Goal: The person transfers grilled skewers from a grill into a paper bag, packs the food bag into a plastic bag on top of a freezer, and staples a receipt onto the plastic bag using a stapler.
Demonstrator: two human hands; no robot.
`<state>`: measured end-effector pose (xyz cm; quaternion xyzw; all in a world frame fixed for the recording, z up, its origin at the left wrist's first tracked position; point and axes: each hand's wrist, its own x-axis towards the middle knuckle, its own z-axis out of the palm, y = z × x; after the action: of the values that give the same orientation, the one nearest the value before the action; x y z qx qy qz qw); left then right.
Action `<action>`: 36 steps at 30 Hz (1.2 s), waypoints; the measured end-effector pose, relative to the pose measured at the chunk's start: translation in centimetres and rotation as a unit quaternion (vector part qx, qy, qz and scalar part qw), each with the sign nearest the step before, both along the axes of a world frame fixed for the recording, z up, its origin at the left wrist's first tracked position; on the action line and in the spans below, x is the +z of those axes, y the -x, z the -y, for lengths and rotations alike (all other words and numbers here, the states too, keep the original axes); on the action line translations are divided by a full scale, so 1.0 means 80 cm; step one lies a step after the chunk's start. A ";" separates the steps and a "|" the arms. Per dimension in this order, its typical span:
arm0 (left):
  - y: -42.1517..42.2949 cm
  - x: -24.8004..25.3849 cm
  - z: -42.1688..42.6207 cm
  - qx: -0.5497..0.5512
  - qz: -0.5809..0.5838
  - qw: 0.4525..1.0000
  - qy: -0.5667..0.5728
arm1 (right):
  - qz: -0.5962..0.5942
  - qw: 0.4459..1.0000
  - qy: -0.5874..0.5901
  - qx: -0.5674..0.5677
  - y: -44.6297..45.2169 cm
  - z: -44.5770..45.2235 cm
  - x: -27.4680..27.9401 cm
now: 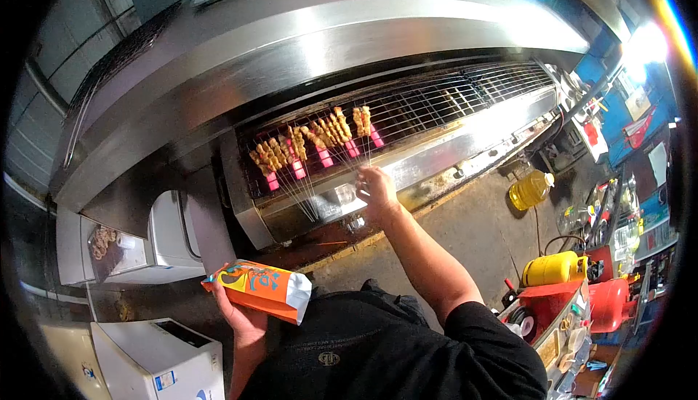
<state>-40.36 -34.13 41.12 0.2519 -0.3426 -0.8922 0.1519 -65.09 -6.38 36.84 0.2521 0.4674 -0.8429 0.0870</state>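
My left hand grips an orange paper bag with a silvery-white end, holding it low in front of my body. Over the front edge of the grill, my right hand is closed around the thin stick ends of the rightmost meat skewers; how many it pinches I cannot make out. To the left of these, several browned meat skewers lie side by side across the grate, their bare sticks pointing toward me. Glowing pink burner blocks show beneath the meat.
A large steel hood curves above the grill. On the floor to the right stand a jug of yellow oil, a yellow gas cylinder and a red cylinder. A white appliance sits at lower left.
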 end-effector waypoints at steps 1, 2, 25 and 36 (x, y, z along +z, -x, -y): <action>0.001 -0.002 0.002 -0.001 -0.017 1.000 -0.002 | -0.001 1.000 0.000 -0.002 0.001 -0.001 0.003; 0.001 -0.003 0.003 -0.002 -0.033 0.999 -0.005 | 0.027 1.000 0.013 -0.009 0.001 -0.002 0.006; 0.003 -0.015 0.012 0.005 -0.026 1.000 -0.014 | -0.020 1.000 -0.003 -0.021 -0.032 -0.016 -0.023; 0.002 -0.024 0.027 0.005 -0.052 0.998 -0.047 | -0.281 0.724 -0.593 0.215 -0.108 0.095 0.006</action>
<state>-40.55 -36.30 39.23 0.2136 -0.2904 -0.9187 0.1616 -56.41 -13.99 37.30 -0.1035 0.9163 -0.3851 -0.0369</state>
